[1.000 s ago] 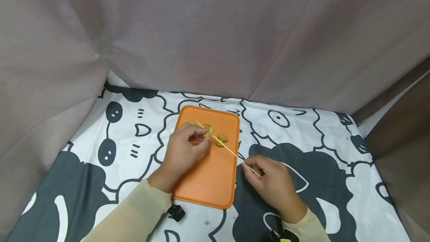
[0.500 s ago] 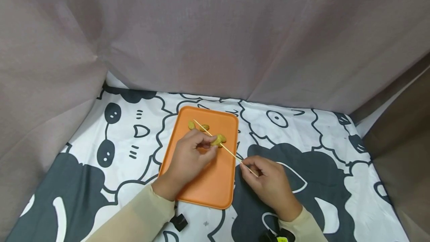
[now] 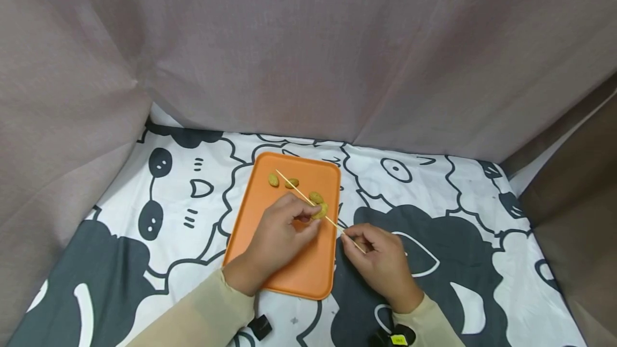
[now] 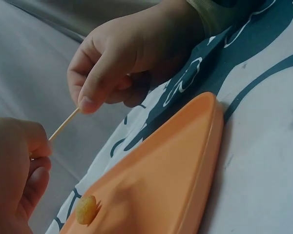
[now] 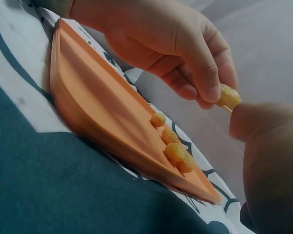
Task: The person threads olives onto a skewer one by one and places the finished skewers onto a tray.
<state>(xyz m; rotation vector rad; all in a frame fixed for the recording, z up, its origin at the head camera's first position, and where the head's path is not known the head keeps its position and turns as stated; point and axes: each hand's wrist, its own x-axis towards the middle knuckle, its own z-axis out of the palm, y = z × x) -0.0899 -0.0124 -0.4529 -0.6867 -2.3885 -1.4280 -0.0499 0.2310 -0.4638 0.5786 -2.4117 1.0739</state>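
A plain grey-brown fabric curtain (image 3: 337, 58) encloses the far side and both flanks. The surface is covered by a white cloth printed with dark-grey cartoon figures (image 3: 202, 229). On it lies a rectangular orange tray with rounded corners and a raised rim (image 3: 313, 266), its long sides running away from the person.

A cream long sleeve (image 3: 207, 304) covers the left arm; the right arm is dressed alike. The left hand (image 3: 281, 237) is above the tray, thumb and fingertips closed in a pinch on one yellow, wrinkled oval piece (image 5: 230, 95). The right hand (image 3: 378, 258) is just beside the tray's right edge, fingers bent, thumb and forefinger pinching the lower end of a thin, straight, pale skewer (image 3: 299, 191).

The skewer slants over the tray, its far end pointing up and left in the head view. It shows on both sides of the held piece; whether it pierces that piece cannot be confirmed.

Four similar yellow pieces (image 5: 157, 120) lie on the tray in the right wrist view; three are distinguishable from the head.
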